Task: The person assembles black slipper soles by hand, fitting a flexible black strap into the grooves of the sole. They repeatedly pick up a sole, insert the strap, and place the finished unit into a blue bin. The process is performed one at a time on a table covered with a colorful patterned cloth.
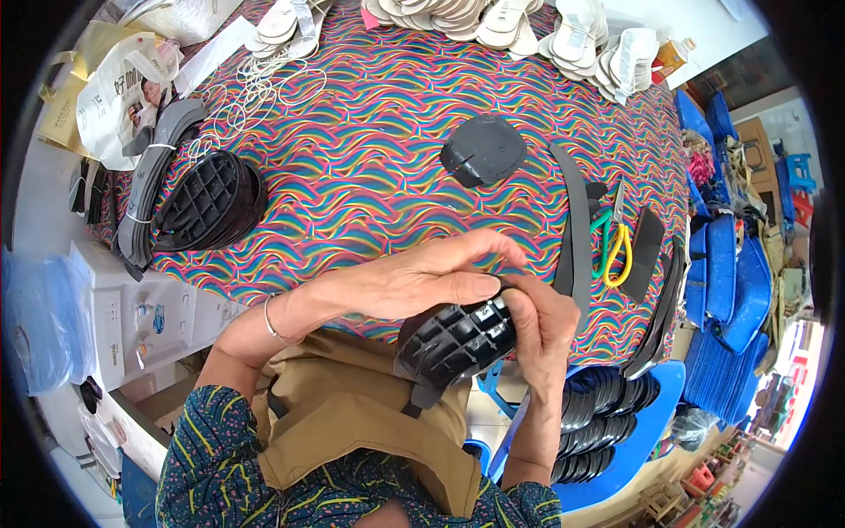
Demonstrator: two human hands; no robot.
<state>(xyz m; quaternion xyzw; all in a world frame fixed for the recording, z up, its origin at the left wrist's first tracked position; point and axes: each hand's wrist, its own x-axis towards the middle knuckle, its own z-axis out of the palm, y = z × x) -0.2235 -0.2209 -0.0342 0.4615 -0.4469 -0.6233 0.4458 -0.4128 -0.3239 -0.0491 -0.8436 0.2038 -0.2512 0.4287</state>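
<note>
A black shoe heel point(466, 339) with a grid of hollow cells is held over my lap at the table's front edge, cells facing me. A dark strip runs along its side, and a short flat end point(426, 396) hangs at the bottom. My right hand point(544, 321) grips the heel's right side, thumb on the rim. From the left, my left hand point(431, 277) reaches across its top, thumb pressed at the upper rim and fingers curved beyond it. The hands hide the heel's far side. Another black heel point(484, 150) lies on the patterned tablecloth point(370, 141).
To the right lie a long grey strip point(574, 229), scissors point(619, 242) with green and yellow handles, and black strips point(658, 312). At left are stacked heels point(211, 202) and a tied strip bundle point(158, 176). Insoles point(502, 22) line the back; a blue bin point(647, 440) holds black heels.
</note>
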